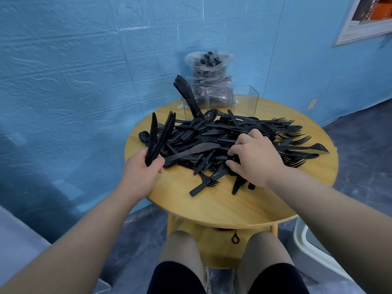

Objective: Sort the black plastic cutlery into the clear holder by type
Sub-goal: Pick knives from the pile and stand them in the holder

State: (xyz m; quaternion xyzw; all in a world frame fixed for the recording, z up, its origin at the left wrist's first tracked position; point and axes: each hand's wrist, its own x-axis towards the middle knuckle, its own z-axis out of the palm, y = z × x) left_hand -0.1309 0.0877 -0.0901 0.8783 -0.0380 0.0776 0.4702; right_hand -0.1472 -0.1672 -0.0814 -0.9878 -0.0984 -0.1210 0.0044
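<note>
While the round wooden table [222, 209] carries everything here, most of its top is buried under a big loose pile of black plastic cutlery [222, 143], forks, knives and spoons all tangled, spreading from the middle out to the right edge. At the far edge stands the clear holder [220, 102], three see-through compartments side by side; the left one has a few black knives [186, 92] leaning out of it, and I can't tell what's in the other two. Just behind it, a clear plastic bag [209, 71] stuffed with more black cutlery. The left hand [144, 166], at the table's left edge, is wrapped tight around a bundle of knives [159, 136] pointing up and away. The right hand [254, 153] sits on the pile's near side, fingers curled into the cutlery, though I can't tell if it's actually got hold of a piece.
</note>
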